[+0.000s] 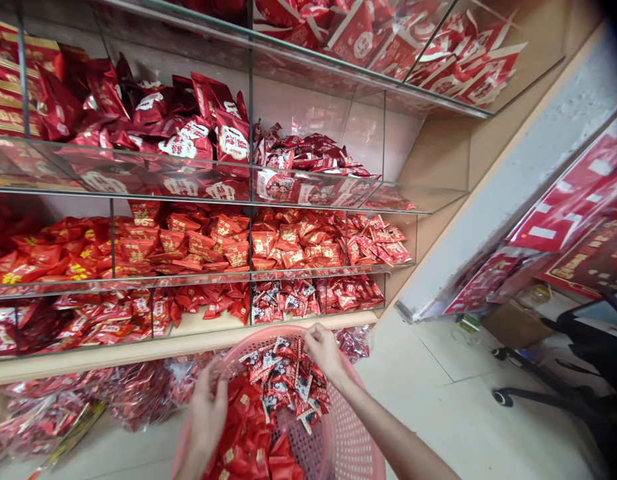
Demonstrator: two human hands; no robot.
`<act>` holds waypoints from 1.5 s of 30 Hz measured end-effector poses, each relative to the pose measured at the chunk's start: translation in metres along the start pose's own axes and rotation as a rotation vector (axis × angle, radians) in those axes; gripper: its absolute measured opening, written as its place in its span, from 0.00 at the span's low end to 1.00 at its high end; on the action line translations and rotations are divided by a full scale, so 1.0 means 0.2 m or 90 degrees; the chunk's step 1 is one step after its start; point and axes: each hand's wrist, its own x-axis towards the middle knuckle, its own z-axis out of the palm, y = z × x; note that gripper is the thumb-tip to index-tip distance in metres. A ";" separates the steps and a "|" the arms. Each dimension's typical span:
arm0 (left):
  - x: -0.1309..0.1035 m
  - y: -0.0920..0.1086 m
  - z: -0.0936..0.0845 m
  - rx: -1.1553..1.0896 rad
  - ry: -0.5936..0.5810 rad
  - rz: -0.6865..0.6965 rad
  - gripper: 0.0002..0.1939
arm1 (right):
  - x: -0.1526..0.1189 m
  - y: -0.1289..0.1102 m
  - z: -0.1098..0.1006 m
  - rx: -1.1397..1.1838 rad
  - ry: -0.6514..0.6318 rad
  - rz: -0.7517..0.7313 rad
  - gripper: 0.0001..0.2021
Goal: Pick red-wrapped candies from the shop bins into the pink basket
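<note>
A pink plastic mesh basket (356,427) is below me, in front of the lowest shelf. Plain red packets (243,427) lie in its left part, and small red packets with black-and-white prints (288,380) are heaped toward its far side. My left hand (206,407) is curled over the basket's left rim, thumb on the inner side. At the far rim, above the printed packets, my right hand (322,350) has its fingers pinched together; what lies between them is hidden. Matching printed packets (283,300) fill a shelf compartment just beyond the basket.
Glass-divided shelves (318,272) hold red packets in several tiers. Clear bags of red packets (143,393) lie on the floor under the shelves. To the right are a wheeled chair (533,393), a cardboard box (513,327) and red wrapped goods (563,207) along the wall.
</note>
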 end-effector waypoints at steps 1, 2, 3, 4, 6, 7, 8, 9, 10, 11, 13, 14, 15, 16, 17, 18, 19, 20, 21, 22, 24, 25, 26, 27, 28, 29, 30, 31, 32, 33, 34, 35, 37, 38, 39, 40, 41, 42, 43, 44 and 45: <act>0.03 -0.01 -0.05 0.029 0.021 0.002 0.26 | 0.06 -0.02 -0.01 -0.055 0.010 -0.059 0.13; 0.05 -0.03 -0.10 0.050 0.043 0.003 0.27 | 0.12 -0.04 -0.02 -0.110 0.014 -0.104 0.10; 0.07 -0.05 -0.13 0.066 0.063 -0.001 0.27 | 0.18 -0.06 -0.02 -0.168 0.010 -0.137 0.08; 0.08 -0.07 -0.16 0.077 0.077 -0.005 0.28 | 0.23 -0.07 -0.01 -0.229 0.002 -0.155 0.07; 0.08 -0.11 -0.20 0.086 0.097 -0.007 0.30 | 0.34 -0.09 0.01 -0.361 -0.013 -0.160 0.11; 0.07 -0.13 -0.21 0.086 0.100 -0.004 0.30 | 0.38 -0.09 0.02 -0.427 -0.020 -0.147 0.14; 0.06 -0.15 -0.21 0.086 0.102 0.002 0.30 | 0.42 -0.09 0.04 -0.489 -0.031 -0.123 0.16; 0.05 -0.16 -0.21 0.084 0.104 0.009 0.30 | 0.45 -0.09 0.05 -0.541 -0.044 -0.094 0.18; 0.05 -0.17 -0.21 0.082 0.106 0.012 0.29 | 0.47 -0.09 0.07 -0.578 -0.055 -0.066 0.20; 0.04 -0.18 -0.21 0.079 0.105 0.013 0.29 | 0.50 -0.09 0.08 -0.604 -0.065 -0.042 0.21; 0.02 -0.18 -0.20 0.076 0.104 0.007 0.29 | 0.52 -0.08 0.10 -0.633 -0.077 -0.007 0.23; 0.02 -0.18 -0.19 0.071 0.103 0.002 0.29 | 0.53 -0.08 0.11 -0.642 -0.081 0.005 0.24; 0.01 -0.18 -0.19 0.066 0.098 -0.001 0.29 | 0.53 -0.07 0.11 -0.650 -0.083 0.012 0.25; 0.01 -0.17 -0.19 0.060 0.093 -0.002 0.29 | 0.54 -0.06 0.11 -0.657 -0.085 0.016 0.26; 0.00 -0.16 -0.18 0.053 0.090 -0.002 0.29 | 0.54 -0.06 0.11 -0.662 -0.084 0.015 0.26; 0.00 -0.15 -0.18 0.046 0.088 0.000 0.29 | 0.54 -0.05 0.11 -0.663 -0.082 0.008 0.25; 0.00 -0.14 -0.17 0.037 0.087 0.002 0.29 | 0.53 -0.05 0.10 -0.664 -0.078 -0.001 0.25; -0.01 -0.13 -0.17 0.029 0.088 0.005 0.28 | 0.53 -0.05 0.09 -0.666 -0.076 -0.010 0.24; -0.01 -0.13 -0.16 0.020 0.090 0.005 0.28 | 0.53 -0.05 0.08 -0.670 -0.078 -0.019 0.23; -0.01 -0.12 -0.15 0.009 0.091 0.006 0.28 | 0.53 -0.06 0.07 -0.674 -0.082 -0.028 0.22; -0.02 -0.10 -0.13 -0.012 0.080 0.000 0.29 | 0.52 -0.10 0.04 -0.677 -0.096 -0.050 0.22; -0.02 -0.10 -0.12 -0.019 0.072 -0.004 0.29 | 0.51 -0.13 0.02 -0.674 -0.103 -0.063 0.21; -0.02 -0.08 -0.10 -0.022 0.063 -0.006 0.30 | 0.49 -0.16 0.01 -0.667 -0.109 -0.078 0.21; -0.02 -0.07 -0.09 -0.024 0.054 -0.004 0.29 | 0.46 -0.20 0.00 -0.655 -0.112 -0.095 0.20; -0.02 -0.04 -0.07 -0.029 0.046 0.000 0.29 | 0.43 -0.23 -0.01 -0.638 -0.114 -0.115 0.19; -0.03 -0.01 -0.05 -0.037 0.032 0.003 0.27 | 0.37 -0.26 -0.02 -0.614 -0.118 -0.139 0.18; -0.03 0.03 -0.03 -0.048 0.014 0.003 0.26 | 0.31 -0.29 -0.03 -0.585 -0.126 -0.166 0.17; -0.04 0.08 -0.01 -0.065 -0.011 -0.002 0.24 | 0.22 -0.31 -0.03 -0.550 -0.139 -0.191 0.15; -0.06 0.13 0.02 -0.080 -0.051 -0.017 0.23 | 0.13 -0.31 -0.02 -0.508 -0.155 -0.219 0.13; -0.08 0.17 0.05 -0.099 -0.087 -0.033 0.22 | 0.03 -0.31 -0.01 -0.474 -0.180 -0.237 0.12; -0.10 0.21 0.07 -0.119 -0.118 -0.048 0.22 | -0.07 -0.30 -0.01 -0.444 -0.198 -0.231 0.11; -0.14 0.24 0.10 -0.136 -0.156 -0.061 0.22 | -0.17 -0.28 0.00 -0.414 -0.214 -0.216 0.11; -0.21 0.26 0.15 -0.149 -0.220 -0.074 0.21 | -0.35 -0.22 0.02 -0.357 -0.233 -0.177 0.12; -0.25 0.24 0.17 -0.141 -0.242 -0.072 0.20 | -0.43 -0.19 0.03 -0.329 -0.239 -0.156 0.14; -0.29 0.22 0.19 -0.127 -0.258 -0.068 0.19 | -0.49 -0.16 0.04 -0.305 -0.243 -0.134 0.15; -0.32 0.19 0.20 -0.110 -0.269 -0.062 0.18 | -0.54 -0.13 0.04 -0.282 -0.245 -0.114 0.17; -0.35 0.16 0.21 -0.095 -0.276 -0.058 0.17 | -0.58 -0.10 0.05 -0.256 -0.248 -0.093 0.18; -0.38 0.14 0.21 -0.083 -0.279 -0.057 0.17 | -0.61 -0.07 0.05 -0.225 -0.248 -0.073 0.18; -0.39 0.11 0.21 -0.077 -0.278 -0.059 0.17 | -0.63 -0.05 0.04 -0.184 -0.245 -0.052 0.19; -0.41 0.10 0.21 -0.076 -0.274 -0.065 0.18 | -0.65 -0.02 0.04 -0.132 -0.235 -0.026 0.22; -0.41 0.10 0.20 -0.079 -0.267 -0.074 0.18 | -0.66 0.00 0.04 -0.072 -0.218 0.008 0.25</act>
